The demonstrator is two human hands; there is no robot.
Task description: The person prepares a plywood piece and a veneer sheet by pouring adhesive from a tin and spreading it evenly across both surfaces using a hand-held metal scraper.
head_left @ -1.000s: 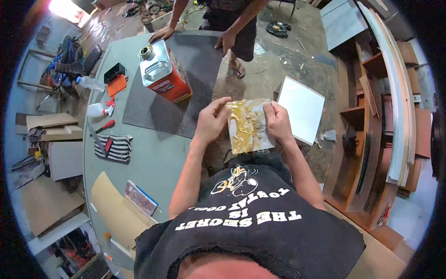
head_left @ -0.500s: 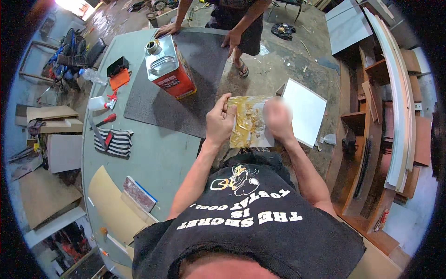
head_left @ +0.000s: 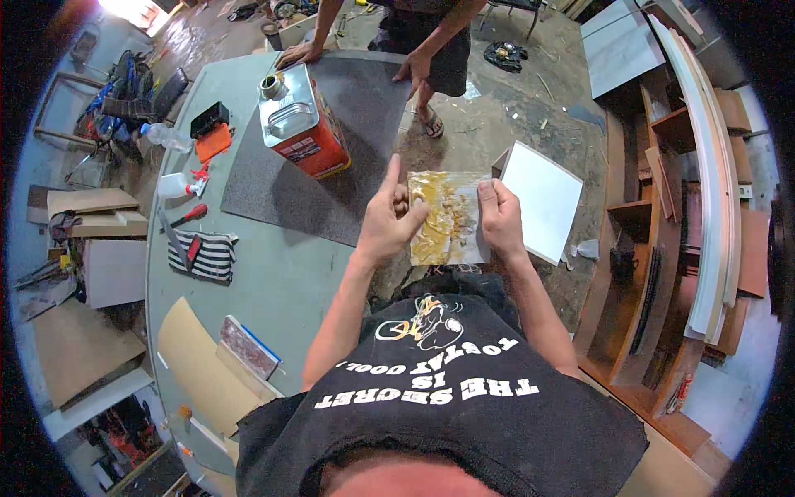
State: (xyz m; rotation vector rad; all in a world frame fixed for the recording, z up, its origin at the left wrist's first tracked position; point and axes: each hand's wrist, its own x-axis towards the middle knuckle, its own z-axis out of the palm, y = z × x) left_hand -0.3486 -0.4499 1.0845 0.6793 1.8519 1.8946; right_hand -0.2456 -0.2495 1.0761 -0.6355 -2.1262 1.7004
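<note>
In front of my chest is a small, squarish pale sheet, smeared with thick yellow paste over its left and middle parts. My right hand grips its right edge, thumb on the face and fingers behind. At the left edge, my left hand has its thumb over the pasted face and its index finger stretched upward. The other left fingers are curled, partly hidden by the sheet. Ahead to the left, a red and silver metal can with an open spout stands on a dark grey sheet.
Another person's hand rests on the dark sheet across the green table. On the table's left lie a spray bottle, an orange object and a striped cloth. A white panel and wooden shelving stand right.
My left index finger has lifted off the sheet and points up, while the left thumb has slid over the paste. My right hand has shifted slightly at the right edge.
</note>
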